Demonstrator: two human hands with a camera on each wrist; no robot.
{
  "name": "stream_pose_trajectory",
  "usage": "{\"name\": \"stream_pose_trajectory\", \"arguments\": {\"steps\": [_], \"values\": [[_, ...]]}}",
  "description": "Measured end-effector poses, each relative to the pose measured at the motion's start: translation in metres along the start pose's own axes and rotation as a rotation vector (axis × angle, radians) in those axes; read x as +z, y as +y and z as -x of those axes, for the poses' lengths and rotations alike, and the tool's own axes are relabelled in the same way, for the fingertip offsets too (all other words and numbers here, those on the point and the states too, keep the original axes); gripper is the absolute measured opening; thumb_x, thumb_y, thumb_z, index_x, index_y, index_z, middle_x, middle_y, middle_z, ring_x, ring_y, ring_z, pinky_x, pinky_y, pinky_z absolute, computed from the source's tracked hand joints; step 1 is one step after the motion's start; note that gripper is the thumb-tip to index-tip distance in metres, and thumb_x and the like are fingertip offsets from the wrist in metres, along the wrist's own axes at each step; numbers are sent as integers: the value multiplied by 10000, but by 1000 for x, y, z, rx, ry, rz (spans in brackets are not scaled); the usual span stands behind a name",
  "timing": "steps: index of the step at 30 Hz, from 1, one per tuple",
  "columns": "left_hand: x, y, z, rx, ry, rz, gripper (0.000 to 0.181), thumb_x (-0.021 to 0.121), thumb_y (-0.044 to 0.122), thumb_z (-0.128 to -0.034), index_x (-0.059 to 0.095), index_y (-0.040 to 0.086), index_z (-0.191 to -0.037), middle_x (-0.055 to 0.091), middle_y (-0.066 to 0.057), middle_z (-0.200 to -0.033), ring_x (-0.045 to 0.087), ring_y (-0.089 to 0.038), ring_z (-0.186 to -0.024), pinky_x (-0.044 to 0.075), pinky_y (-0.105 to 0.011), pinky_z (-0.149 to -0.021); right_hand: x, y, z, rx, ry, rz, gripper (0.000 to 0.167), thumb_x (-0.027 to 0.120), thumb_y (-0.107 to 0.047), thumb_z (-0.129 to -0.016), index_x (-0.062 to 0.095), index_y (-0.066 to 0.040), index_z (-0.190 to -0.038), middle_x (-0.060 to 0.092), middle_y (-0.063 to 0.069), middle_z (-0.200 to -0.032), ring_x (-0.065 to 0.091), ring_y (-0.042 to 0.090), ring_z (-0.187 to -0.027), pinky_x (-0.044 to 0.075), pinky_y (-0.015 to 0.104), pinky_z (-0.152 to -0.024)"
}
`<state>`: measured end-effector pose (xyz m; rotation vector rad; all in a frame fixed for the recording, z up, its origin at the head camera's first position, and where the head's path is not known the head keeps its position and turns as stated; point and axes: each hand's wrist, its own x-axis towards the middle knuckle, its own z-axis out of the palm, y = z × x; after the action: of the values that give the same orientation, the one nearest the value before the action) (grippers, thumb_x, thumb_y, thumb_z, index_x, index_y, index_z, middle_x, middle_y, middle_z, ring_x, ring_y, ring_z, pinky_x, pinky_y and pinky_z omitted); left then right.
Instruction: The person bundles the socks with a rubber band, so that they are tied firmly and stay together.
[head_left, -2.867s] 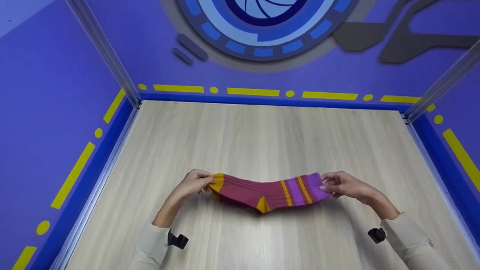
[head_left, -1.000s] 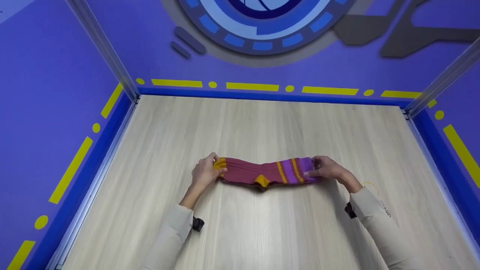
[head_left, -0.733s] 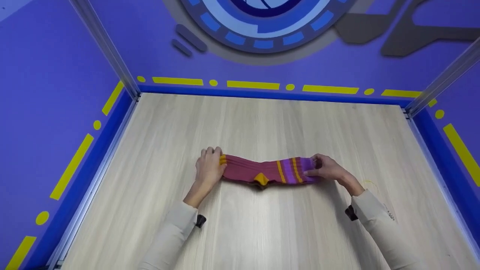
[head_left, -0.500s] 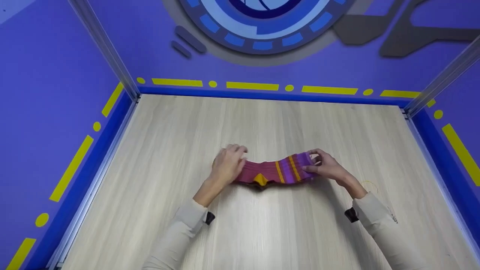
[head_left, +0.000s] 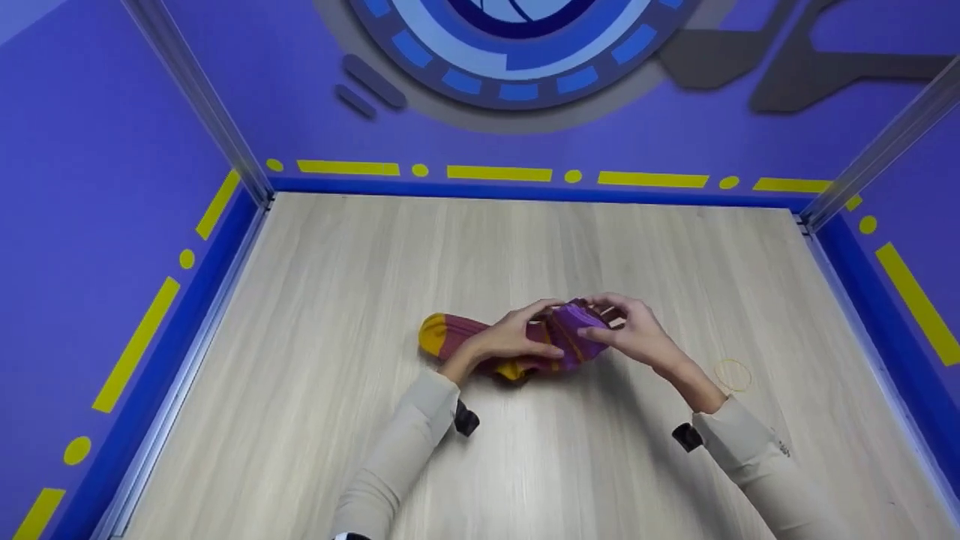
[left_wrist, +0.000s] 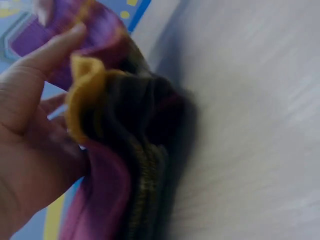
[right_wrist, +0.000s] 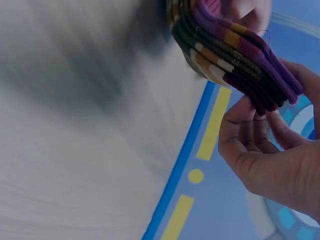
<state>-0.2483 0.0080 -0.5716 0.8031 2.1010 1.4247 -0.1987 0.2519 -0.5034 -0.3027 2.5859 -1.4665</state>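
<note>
A stack of socks (head_left: 459,334), maroon on top with a yellow toe and heel and a purple striped cuff, lies across the middle of the table. In the right wrist view the cuff ends of the socks (right_wrist: 250,60) show several layers, some dark green. My left hand (head_left: 517,335) holds the stack round its leg part, thumb on the near side and fingers on the far side. At the right end, my right hand (head_left: 634,332) pinches the purple cuffs, which are raised from the table. The yellow toe end lies free on the left.
A thin yellowish ring, like a rubber band (head_left: 733,375), lies on the wooden table (head_left: 360,262) right of the right hand. Blue panels (head_left: 135,225) with yellow marks stand at the back and both sides.
My left hand has slid from the toe end rightward along the socks to near the cuffs, uncovering the toe. The cuff end is now lifted and bent; my right hand keeps hold of it.
</note>
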Motion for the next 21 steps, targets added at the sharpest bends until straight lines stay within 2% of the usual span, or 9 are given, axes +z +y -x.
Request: {"name": "stream_pose_trajectory", "arguments": {"steps": [3, 6, 8, 11, 16, 21], "values": [[1, -5, -7, 13, -26, 120, 747, 778, 254, -919, 400, 245, -1562, 571, -16, -1482, 533, -152, -1358, 362, -388, -1196, 4, -3, 2, -65, 8, -3, 442, 814, -97, -852, 661, 24, -1248, 681, 210, -1187, 639, 214, -958, 535, 220, -776], [3, -8, -13, 55, -58, 192, 643, 754, 180, -936, 482, 238, -1516, 597, -9, -1442, 564, -115, -1288, 399, -345, -1157, 8, -2, 3, -109, 25, -16, 403, 817, -64, -843, 684, 13, -1216, 690, 198, -1172, 639, 174, -947, 531, 214, -798], [4, -11, -17, 91, -75, 211, 555, 728, 140, -951, 541, 206, -1470, 618, -19, -1402, 577, -95, -1235, 424, -308, -1120, 10, -1, 2, -124, 30, -35, 393, 817, -45, -838, 692, 7, -1206, 694, 190, -1162, 633, 144, -942, 526, 215, -810], [7, -16, -21, 113, -86, 241, 452, 688, 101, -974, 588, 125, -1414, 660, -9, -1293, 593, -73, -1133, 455, -256, -1041, 12, 1, 2, -134, 32, -56, 390, 817, -33, -834, 696, 5, -1204, 697, 189, -1160, 625, 118, -938, 522, 216, -815], [8, -19, -23, 118, -79, 297, 325, 670, 46, -973, 639, 5, -1294, 664, 62, -1098, 581, -78, -991, 464, -229, -923, 14, 8, 2, -149, 42, -59, 399, 823, -26, -827, 702, 6, -1206, 701, 200, -1169, 621, 95, -948, 523, 214, -818], [10, -20, -25, 117, -56, 288, 293, 680, 59, -968, 668, -5, -1254, 653, 76, -1043, 570, -73, -955, 466, -222, -897, 9, 17, 5, -163, 24, -53, 412, 813, -60, -853, 687, -5, -1242, 700, 198, -1173, 632, 63, -945, 535, 215, -808]]}}
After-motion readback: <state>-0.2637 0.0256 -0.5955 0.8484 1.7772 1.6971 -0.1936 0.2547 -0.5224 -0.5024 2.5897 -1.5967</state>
